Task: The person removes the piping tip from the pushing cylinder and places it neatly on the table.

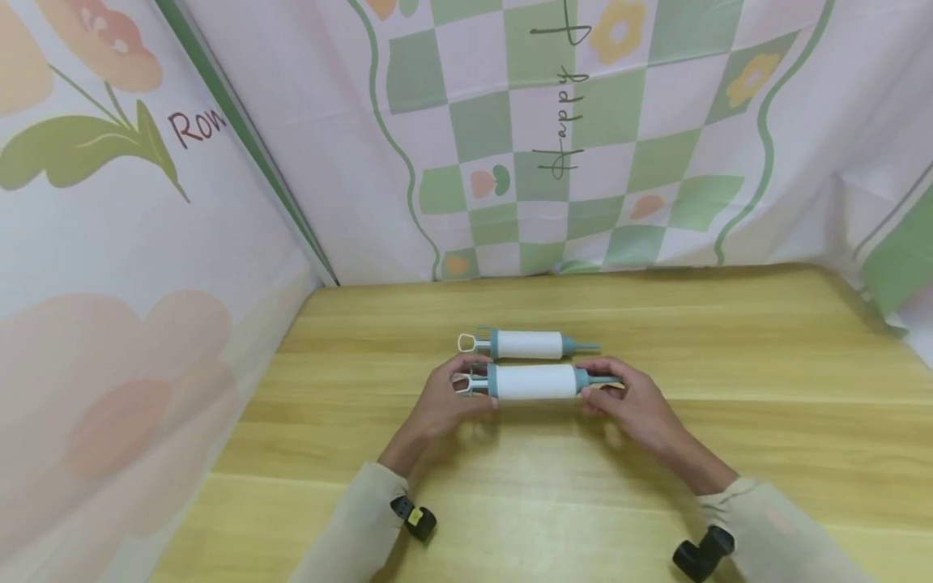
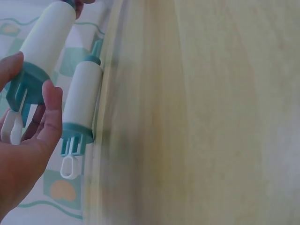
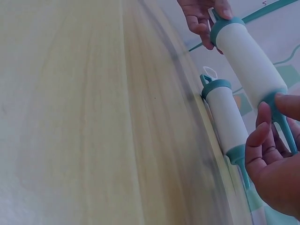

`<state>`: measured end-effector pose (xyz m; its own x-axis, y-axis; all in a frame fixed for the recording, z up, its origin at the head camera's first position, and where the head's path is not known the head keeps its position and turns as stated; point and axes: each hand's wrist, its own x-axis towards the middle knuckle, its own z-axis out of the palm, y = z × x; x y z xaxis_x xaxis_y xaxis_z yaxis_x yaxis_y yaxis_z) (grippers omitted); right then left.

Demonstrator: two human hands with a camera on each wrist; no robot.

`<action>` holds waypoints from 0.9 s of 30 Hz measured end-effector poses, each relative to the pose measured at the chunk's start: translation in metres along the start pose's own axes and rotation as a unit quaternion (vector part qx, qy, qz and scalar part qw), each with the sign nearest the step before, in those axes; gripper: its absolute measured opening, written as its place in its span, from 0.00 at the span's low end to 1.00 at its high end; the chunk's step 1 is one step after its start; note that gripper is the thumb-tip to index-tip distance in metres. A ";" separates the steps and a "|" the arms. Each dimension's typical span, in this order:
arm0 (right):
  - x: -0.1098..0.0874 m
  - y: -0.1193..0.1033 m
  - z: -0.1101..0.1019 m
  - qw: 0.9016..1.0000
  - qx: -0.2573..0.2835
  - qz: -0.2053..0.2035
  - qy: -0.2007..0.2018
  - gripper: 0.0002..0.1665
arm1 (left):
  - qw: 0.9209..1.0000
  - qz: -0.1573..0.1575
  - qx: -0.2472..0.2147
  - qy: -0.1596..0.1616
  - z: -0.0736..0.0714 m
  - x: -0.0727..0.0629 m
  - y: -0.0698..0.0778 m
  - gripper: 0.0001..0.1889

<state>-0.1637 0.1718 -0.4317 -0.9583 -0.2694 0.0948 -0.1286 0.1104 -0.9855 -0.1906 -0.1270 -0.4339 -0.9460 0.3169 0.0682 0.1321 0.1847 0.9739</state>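
Both hands hold one large white-barrelled syringe (image 1: 535, 381) with teal ends, lying crosswise in front of the person and lifted off the table. The left hand (image 1: 442, 401) grips its teal collar by the white loop handle, thumb and fingers on opposite sides. At the other end, the right hand (image 1: 632, 405) pinches the teal tip where the nozzle begins. Just behind lies a second, similar syringe (image 1: 530, 344), parallel and touched by neither hand. The left wrist view shows its loop handle (image 2: 69, 167); its teal nozzle (image 3: 244, 174) appears in the right wrist view.
The wood-grain table (image 1: 525, 502) spreads around both hands. A patterned cloth (image 1: 539, 121) hangs along its far edge, and another flowered cloth (image 1: 109, 267) stands at the left. Black wrist devices (image 1: 414, 518) sit over the beige sleeves.
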 end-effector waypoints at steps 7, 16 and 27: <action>-0.004 0.002 0.002 1.000 -0.021 -0.009 0.009 0.24 | 1.000 0.003 -0.008 0.008 0.003 -0.002 0.000 0.28; -0.010 -0.007 0.004 0.999 -0.032 -0.014 0.011 0.24 | 1.000 0.007 -0.008 0.023 0.005 -0.008 0.003 0.27; -0.015 -0.015 0.010 0.998 -0.056 -0.004 -0.002 0.23 | 0.999 0.006 -0.011 0.032 0.001 -0.019 0.009 0.29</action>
<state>-0.1448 0.1649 -0.4200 -0.9563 -0.2743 0.1013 -0.1638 0.2153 -0.9627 -0.1712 -0.1303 -0.4267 -0.9615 0.2582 0.0936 0.1382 0.1605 0.9773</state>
